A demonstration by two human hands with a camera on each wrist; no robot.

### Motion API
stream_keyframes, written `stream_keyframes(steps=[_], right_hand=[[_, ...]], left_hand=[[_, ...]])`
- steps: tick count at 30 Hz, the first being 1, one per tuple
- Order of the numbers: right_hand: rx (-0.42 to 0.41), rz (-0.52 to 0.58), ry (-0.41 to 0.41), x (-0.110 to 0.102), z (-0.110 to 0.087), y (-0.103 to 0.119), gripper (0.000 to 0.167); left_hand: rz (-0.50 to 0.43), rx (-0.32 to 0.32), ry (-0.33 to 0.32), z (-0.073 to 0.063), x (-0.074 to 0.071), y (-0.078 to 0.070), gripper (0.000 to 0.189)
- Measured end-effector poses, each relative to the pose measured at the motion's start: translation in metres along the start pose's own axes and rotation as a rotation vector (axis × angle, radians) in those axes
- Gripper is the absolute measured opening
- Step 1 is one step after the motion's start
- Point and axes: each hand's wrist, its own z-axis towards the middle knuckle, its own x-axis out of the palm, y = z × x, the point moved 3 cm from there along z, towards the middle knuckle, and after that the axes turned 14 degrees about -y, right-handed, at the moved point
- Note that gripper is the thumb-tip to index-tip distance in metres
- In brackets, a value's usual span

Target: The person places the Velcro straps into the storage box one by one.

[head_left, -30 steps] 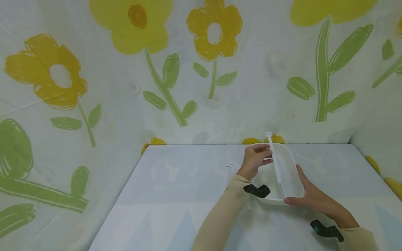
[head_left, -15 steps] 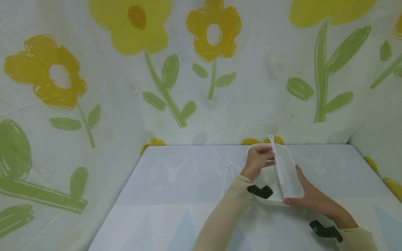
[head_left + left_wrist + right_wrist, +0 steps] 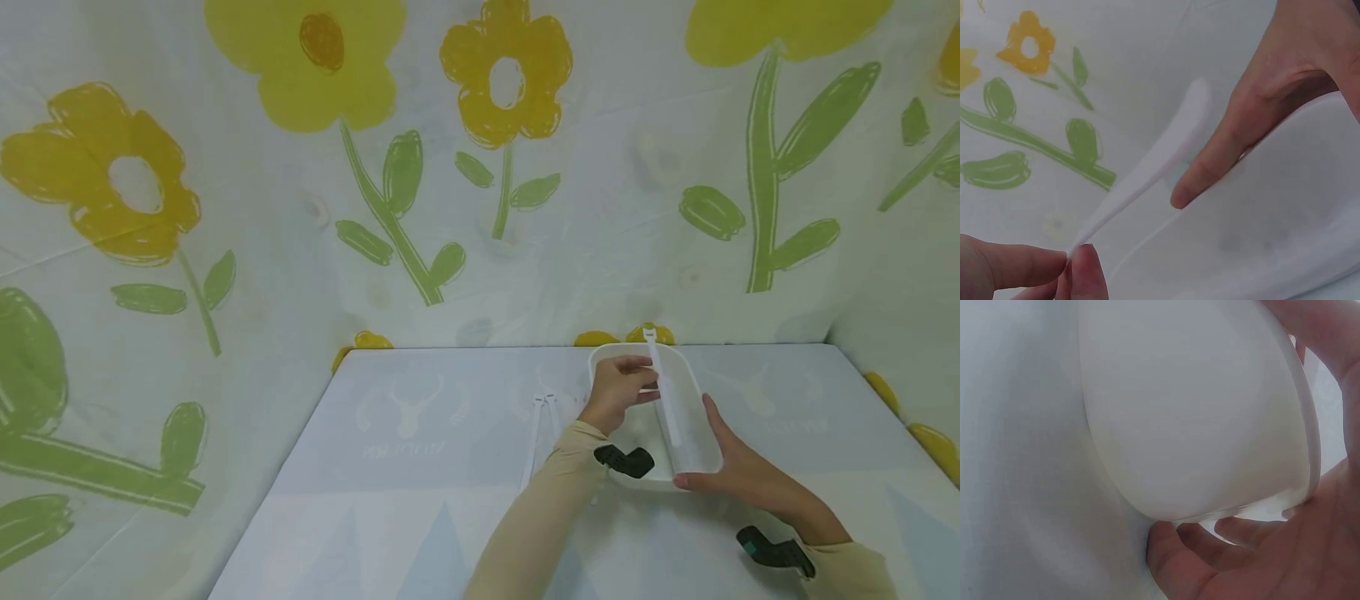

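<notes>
My left hand point(image 3: 617, 390) pinches a white cable tie point(image 3: 663, 400), a flat soft strap with a slotted head, between thumb and fingers. In the head view the tie stands slanted across a white rounded tray point(image 3: 693, 417), its slotted head above the far rim. Its rounded tail point(image 3: 1192, 106) sticks out past the fingertips in the left wrist view. My right hand point(image 3: 750, 467) holds the tray by its right side, thumb at the near rim and fingers along the outer wall. The tray is tilted, its inside facing me. Whether the tie touches the tray is unclear.
More white straps point(image 3: 540, 429) with slotted heads lie on the table left of the tray, partly behind my left sleeve point(image 3: 536, 521). The pale patterned table point(image 3: 360, 533) ends at a flower-printed cloth point(image 3: 585, 267) at the back and sides.
My left hand has shifted slightly right and lower with the cable tie, whose head sits closer to the tray's far rim. My right hand keeps its hold on the tray.
</notes>
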Motion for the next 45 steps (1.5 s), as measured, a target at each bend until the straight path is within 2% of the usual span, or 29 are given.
stream_keyframes(steps=[6,13,33,39,45], right_hand=[[0.010,0.003,0.006,0.002,0.002,-0.002,0.139],[-0.021,0.018,-0.014,0.001,0.002,-0.001,0.138],[-0.026,0.009,-0.012,0.001,0.002,-0.001,0.138],[-0.045,0.027,-0.020,0.001,0.001,0.000,0.137],[-0.040,0.022,-0.024,0.000,0.001,0.000,0.137]], left_hand=[[0.001,-0.016,-0.017,0.002,0.002,0.005,0.015],[0.005,-0.033,-0.035,0.004,0.005,0.012,0.014],[0.098,-0.052,-0.040,0.004,0.007,0.029,0.013],[0.085,-0.060,-0.043,0.003,0.009,0.031,0.015],[0.125,-0.058,-0.040,0.001,0.009,0.031,0.013]])
